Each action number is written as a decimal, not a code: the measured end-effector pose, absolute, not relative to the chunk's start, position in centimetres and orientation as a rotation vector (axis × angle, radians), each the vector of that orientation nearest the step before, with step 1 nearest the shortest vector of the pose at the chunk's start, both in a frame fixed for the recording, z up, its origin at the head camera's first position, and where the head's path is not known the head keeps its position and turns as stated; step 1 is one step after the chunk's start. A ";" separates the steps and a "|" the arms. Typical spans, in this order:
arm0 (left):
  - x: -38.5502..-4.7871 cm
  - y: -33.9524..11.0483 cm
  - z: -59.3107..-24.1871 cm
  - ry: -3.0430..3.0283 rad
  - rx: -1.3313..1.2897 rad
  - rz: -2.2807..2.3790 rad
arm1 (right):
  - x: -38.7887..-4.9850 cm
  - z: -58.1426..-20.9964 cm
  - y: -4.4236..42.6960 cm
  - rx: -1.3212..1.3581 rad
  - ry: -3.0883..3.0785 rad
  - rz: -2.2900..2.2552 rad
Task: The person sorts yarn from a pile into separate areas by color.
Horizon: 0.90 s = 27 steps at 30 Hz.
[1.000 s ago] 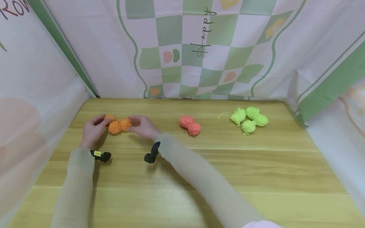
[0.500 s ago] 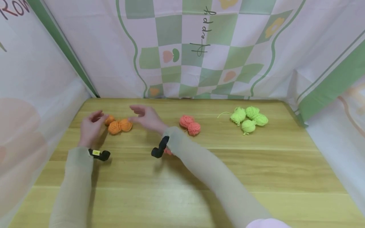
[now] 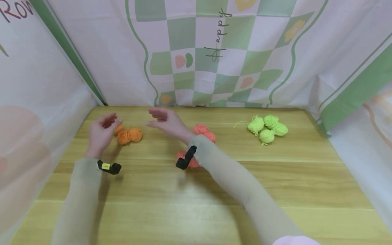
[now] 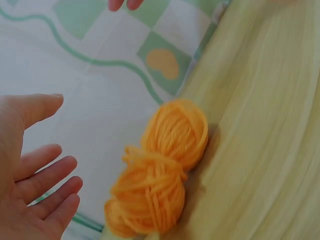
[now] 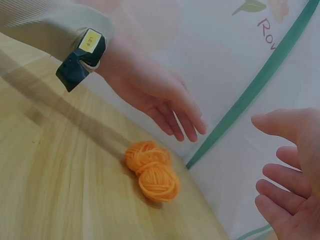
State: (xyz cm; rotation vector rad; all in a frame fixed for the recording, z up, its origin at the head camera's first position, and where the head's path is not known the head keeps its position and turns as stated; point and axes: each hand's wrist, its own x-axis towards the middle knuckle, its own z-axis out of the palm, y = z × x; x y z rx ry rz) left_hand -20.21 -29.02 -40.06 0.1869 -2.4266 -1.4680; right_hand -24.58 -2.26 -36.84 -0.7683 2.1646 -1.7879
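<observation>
Three orange yarn balls (image 3: 129,135) lie touching in a cluster at the left of the table, the rear left one partly behind my left thumb in the head view. My left hand (image 3: 101,132) hovers beside them on the left, fingers loosely bent and holding nothing. To their right and a little above, my right hand (image 3: 169,123) is raised, also holding nothing, its thumb apart from the fingers. Both hands stand clear of the orange yarn balls (image 4: 155,185) in the left wrist view. Beneath my right wrist, coral yarn balls (image 3: 193,162) are partly hidden by the wrist camera and sleeve.
More coral yarn balls (image 3: 201,129) sit behind my right wrist, partly covered by it. Several lime-green yarn balls (image 3: 267,136) are grouped at the right, one with a loose strand. A printed curtain (image 3: 196,85) rises along the back edge of the wooden table (image 3: 153,211).
My right hand has let go of an orange yarn ball and drawn up and to the right. My left hand has come off the orange cluster. Coral balls under my right arm have come into view.
</observation>
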 end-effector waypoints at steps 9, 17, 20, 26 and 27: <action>-19.9 -26.6 -39.3 -2.403 0.001 -1.541 | -24.0 -36.6 0.5 -0.816 2.192 -1.806; -19.3 -24.2 -39.3 -2.439 -0.094 -1.528 | -23.5 -37.0 3.2 -0.834 2.193 -1.817; -18.9 -23.2 -39.3 -2.452 -0.135 -1.517 | -23.3 -37.3 4.5 -0.842 2.204 -1.812; -17.6 -21.0 -39.3 -2.483 -0.241 -1.563 | -23.0 -38.3 6.7 -0.846 2.238 -1.826; -17.4 -20.7 -39.4 -2.489 -0.259 -1.571 | -22.9 -38.5 7.1 -0.840 2.240 -1.830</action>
